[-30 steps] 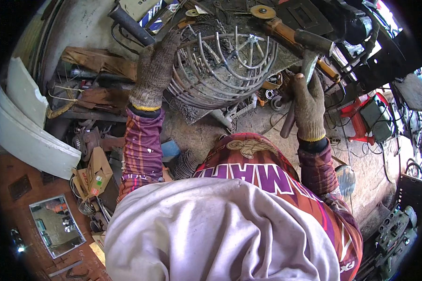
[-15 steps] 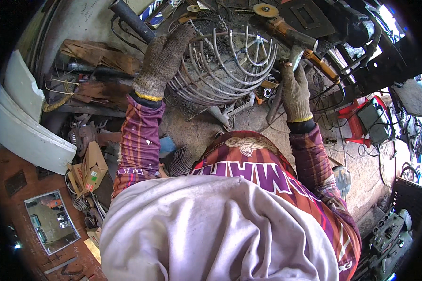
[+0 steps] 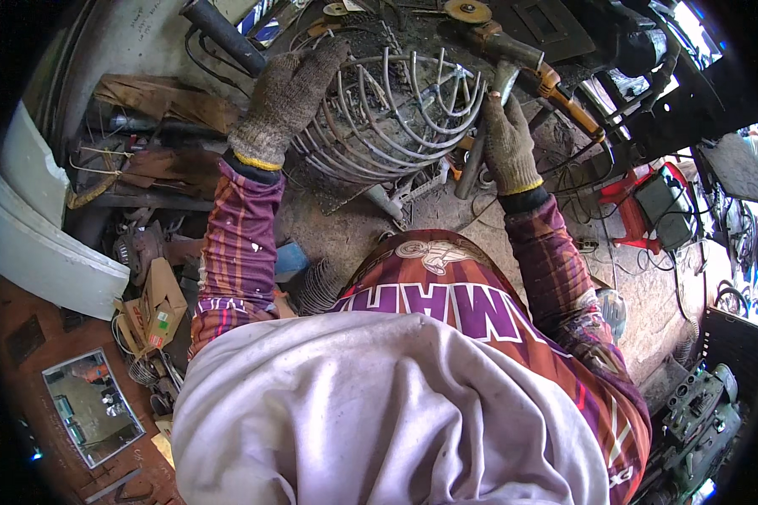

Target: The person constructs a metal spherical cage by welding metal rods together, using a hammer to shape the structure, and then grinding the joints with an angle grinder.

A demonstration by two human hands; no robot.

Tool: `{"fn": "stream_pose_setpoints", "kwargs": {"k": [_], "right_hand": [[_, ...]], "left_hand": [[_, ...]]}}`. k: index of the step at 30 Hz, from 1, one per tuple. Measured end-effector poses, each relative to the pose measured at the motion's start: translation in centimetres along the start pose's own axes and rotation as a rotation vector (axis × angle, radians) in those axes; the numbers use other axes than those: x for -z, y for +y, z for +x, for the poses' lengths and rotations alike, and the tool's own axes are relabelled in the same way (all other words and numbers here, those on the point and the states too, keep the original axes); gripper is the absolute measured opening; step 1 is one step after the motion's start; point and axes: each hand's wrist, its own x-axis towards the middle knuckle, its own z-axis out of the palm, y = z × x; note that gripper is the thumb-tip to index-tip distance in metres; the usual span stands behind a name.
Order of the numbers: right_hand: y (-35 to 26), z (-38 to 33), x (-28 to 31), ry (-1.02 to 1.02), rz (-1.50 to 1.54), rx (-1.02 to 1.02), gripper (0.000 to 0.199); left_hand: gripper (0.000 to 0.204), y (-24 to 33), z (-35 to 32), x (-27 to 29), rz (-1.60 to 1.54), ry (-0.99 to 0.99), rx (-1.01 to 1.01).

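Your left hand (image 3: 288, 94) grips the wire cage (image 3: 387, 114); your right hand (image 3: 507, 143), fingers closed, holds a hammer (image 3: 484, 126). A glancing blow could bend wires.

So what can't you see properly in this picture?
- Head view: the front of the right hand is hidden by its glove, so its grip on the grey tool is unclear.
- The left hand covers part of the wire cage.
- The ground below is blocked by the person's white cloth.
- The mirror reflection is too small to read.
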Motion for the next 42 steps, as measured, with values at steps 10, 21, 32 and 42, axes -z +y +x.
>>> {"fn": "stream_pose_setpoints", "kwargs": {"k": [10, 21, 32, 42], "right_hand": [[2.9, 1.9, -1.3, -0.017, 0.328, -0.05, 0.045], [2.7, 2.9, -3.3, 0.023, 0.61, -0.051, 0.042], [1.5, 3.9, -5.8, 0.128, 0.183, -0.049, 0.058], [3.5, 5.3, -5.0, 0.045, 0.08, 0.215, 0.042]], "left_hand": [[0.051, -1.5, 1.3, 0.0, 0.074, 0.101, -0.067], [0.049, -4.3, 3.0, 0.1, 0.067, 0.223, -0.166], [0.083, -11.4, -1.8, -3.3, 0.247, 0.531, 0.512], [0.075, -6.3, -6.7, -9.9, -1.244, 0.61, 0.456]]}}
